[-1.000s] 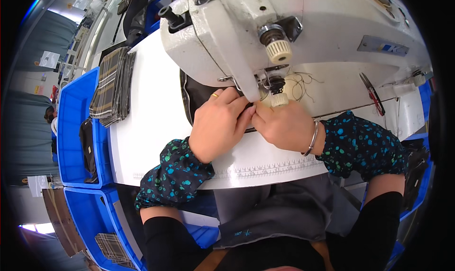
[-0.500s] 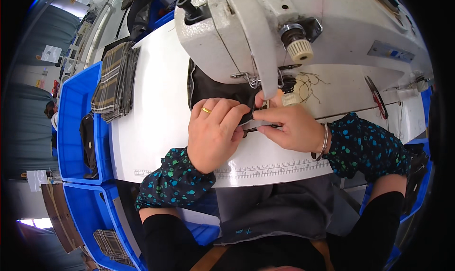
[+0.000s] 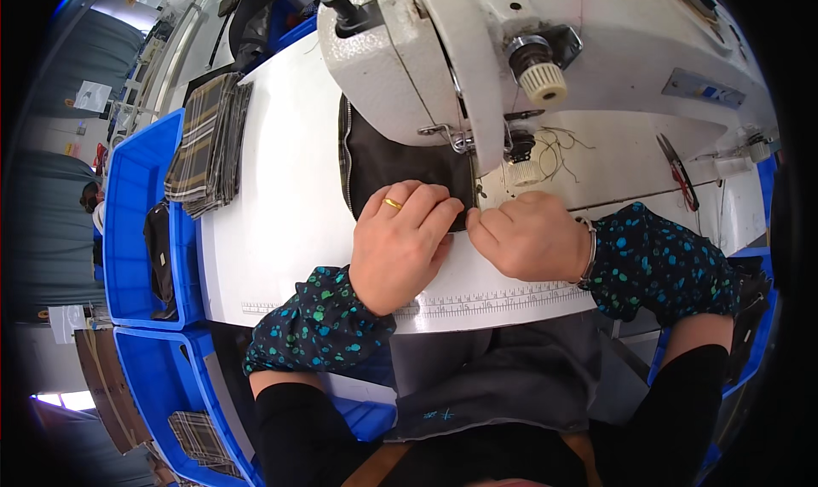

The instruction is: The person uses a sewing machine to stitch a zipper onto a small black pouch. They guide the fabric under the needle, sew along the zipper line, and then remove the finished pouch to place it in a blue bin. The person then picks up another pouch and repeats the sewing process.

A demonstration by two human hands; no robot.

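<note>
A dark brown fabric piece (image 3: pixel 400 165), with a zipper along its left edge, lies flat on the white sewing table, partly under the head of a white sewing machine (image 3: pixel 383 78). My left hand (image 3: pixel 402 244), a ring on one finger, closes over the near edge of the fabric, its thumb mostly hidden. Beside it, my right hand (image 3: pixel 532 238) has curled fingers, with thumb and forefinger pinching the fabric's near right corner. Both hands are just in front of the needle area, whose details the machine head partly covers.
Folded plaid cloth pieces (image 3: pixel 204 142) are stacked at the left, over a blue bin (image 3: pixel 141 231). A second blue bin (image 3: pixel 162 376) stands nearer. Scissors (image 3: pixel 679 173) and loose threads (image 3: pixel 554 150) lie at the right. A printed ruler strip (image 3: pixel 494 301) runs along the table's front edge.
My right hand has drawn back from beside the needle toward me, its fingers now curled at the fabric's corner. My left hand has shifted slightly right and nearer; more fabric shows.
</note>
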